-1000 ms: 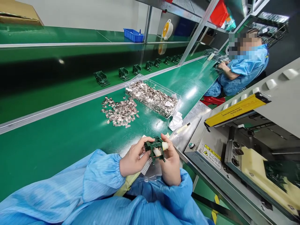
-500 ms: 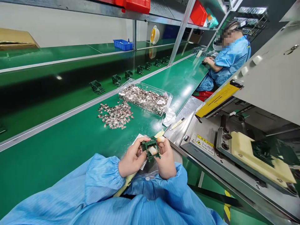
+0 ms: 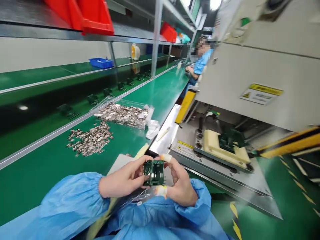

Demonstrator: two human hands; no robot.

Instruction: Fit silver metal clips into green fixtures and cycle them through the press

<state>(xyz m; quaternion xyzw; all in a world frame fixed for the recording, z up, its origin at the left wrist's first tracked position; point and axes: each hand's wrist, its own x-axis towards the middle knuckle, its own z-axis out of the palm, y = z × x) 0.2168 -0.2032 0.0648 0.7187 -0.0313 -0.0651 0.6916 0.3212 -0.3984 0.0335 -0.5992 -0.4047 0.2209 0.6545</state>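
Between my two hands is a dark green plastic frame-like part (image 3: 158, 172) with an opening in its middle. My left hand (image 3: 125, 176) is closed on its left side, thumb in front. My right hand (image 3: 181, 183) grips the right side; white finger covers with orange stains wrap its thumb and a fingertip. Beneath the hands lies a pale sheet (image 3: 120, 163), partly hidden. A loose pile of small metal pieces (image 3: 91, 138) lies on the green bench farther left. Behind it, a clear tray (image 3: 147, 123) holds many more of these pieces.
To the right stands a press machine (image 3: 250, 73) with a cream fixture (image 3: 210, 143) carrying a green part. Several green parts (image 3: 92, 99) line the conveyor. A white cloth (image 3: 152, 128) and a cutter (image 3: 163, 133) lie near the bench edge. A co-worker (image 3: 202, 61) sits farther along.
My view has swung to the right, showing more of the machine. The green part has been turned between my hands, and my right thumb has moved from its opening to its lower edge.
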